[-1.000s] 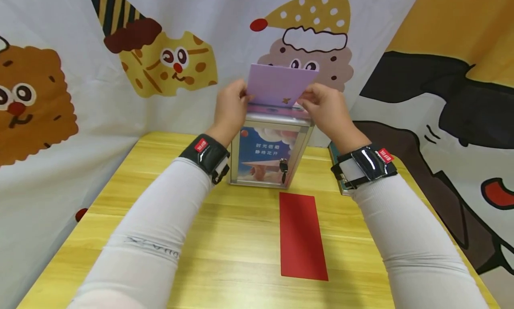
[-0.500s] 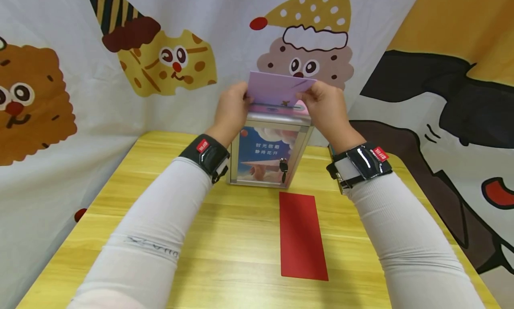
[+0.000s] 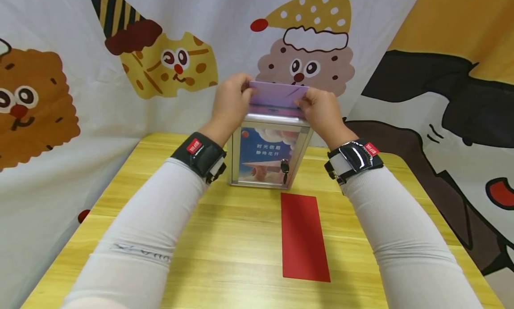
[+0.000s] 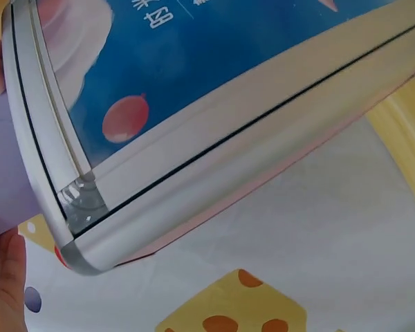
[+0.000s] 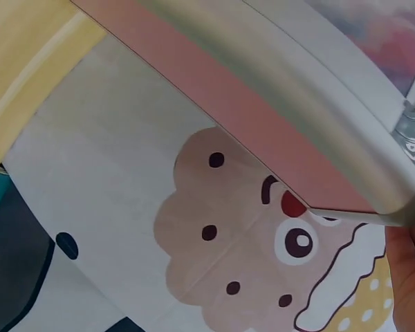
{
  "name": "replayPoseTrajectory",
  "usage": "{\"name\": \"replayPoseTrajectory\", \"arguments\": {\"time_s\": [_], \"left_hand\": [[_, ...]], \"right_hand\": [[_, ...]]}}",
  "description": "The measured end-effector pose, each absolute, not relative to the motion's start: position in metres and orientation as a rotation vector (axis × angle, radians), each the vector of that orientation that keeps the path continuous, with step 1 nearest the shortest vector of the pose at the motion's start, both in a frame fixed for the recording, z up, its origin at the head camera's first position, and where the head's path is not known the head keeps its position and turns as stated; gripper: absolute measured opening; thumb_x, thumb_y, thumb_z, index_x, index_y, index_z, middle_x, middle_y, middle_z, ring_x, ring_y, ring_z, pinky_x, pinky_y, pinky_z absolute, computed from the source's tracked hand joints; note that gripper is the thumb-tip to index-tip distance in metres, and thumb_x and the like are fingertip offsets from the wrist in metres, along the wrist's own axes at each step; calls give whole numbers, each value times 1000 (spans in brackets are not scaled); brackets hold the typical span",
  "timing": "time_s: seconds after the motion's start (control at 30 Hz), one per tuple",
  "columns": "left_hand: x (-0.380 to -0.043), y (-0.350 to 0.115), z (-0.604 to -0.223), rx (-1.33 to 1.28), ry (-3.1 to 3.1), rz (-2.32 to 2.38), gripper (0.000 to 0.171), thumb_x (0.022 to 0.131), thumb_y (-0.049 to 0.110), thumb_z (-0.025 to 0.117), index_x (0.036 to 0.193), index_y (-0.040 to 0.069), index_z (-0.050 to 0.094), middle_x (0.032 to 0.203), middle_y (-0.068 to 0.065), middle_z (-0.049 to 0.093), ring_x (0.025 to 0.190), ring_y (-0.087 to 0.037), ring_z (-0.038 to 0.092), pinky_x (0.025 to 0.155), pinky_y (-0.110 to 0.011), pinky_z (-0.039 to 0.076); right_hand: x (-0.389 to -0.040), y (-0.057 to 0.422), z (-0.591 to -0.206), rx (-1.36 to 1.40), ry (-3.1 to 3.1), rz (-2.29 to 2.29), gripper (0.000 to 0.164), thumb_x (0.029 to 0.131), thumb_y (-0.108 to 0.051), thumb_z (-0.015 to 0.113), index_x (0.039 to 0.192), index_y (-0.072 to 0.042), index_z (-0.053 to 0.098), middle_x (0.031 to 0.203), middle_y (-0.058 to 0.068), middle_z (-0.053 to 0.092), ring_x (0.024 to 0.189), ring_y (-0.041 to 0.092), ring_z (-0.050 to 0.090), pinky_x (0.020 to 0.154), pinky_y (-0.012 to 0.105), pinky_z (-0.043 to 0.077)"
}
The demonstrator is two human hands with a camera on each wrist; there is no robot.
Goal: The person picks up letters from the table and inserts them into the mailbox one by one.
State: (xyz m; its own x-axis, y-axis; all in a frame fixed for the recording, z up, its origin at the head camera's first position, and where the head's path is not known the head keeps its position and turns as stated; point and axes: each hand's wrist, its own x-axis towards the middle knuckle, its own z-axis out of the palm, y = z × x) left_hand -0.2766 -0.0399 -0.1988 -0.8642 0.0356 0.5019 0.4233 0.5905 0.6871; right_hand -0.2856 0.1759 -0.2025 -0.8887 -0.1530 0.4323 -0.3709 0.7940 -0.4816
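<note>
Here on my head feed, the lilac card (image 3: 277,95) reads as smooth, matt paper. Now the box (image 3: 269,146): silvery metal framing, satin-smooth, soft light along its rounded edges, and a glossy printed front panel (image 3: 261,167). My right wrist feed gives me its pink side (image 5: 225,104), flat and smooth. Down on the worktop (image 3: 225,246), wood grain under a shiny finish, I've got the red sheet (image 3: 305,237), matt paper too. Wrist straps (image 3: 199,156): black, glossy patches flashing highlights. Sleeves (image 3: 132,237), wrinkled cloth; behind, the backdrop (image 3: 229,36), matt, creased fabric.
</note>
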Motion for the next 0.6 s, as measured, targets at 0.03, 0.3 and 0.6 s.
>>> {"name": "replayPoseTrajectory", "arguments": {"time_s": [0.03,0.3,0.6], "left_hand": [[-276,-40,-198,-371,-2380,-1193,21,111,6,64,122,-9,73,125,-25,77,113,-34,72,103,-42,60],[-275,-43,-196,-433,-2446,-1087,21,113,7,62,122,-8,72,126,-23,76,115,-34,73,104,-40,61],[-275,-40,-193,-455,-2470,-1002,19,112,4,61,120,-8,73,127,-24,77,121,-35,74,106,-38,62]], "right_hand": [[-286,176,-203,399,-2613,800,22,112,-7,63,124,4,78,127,24,79,109,39,74,97,51,58],[-288,179,-209,398,-2637,759,21,111,-6,65,124,3,78,124,26,79,100,37,69,89,49,55],[-281,182,-202,436,-2628,834,24,110,-5,67,131,5,71,134,28,76,126,43,73,108,55,58]]}}
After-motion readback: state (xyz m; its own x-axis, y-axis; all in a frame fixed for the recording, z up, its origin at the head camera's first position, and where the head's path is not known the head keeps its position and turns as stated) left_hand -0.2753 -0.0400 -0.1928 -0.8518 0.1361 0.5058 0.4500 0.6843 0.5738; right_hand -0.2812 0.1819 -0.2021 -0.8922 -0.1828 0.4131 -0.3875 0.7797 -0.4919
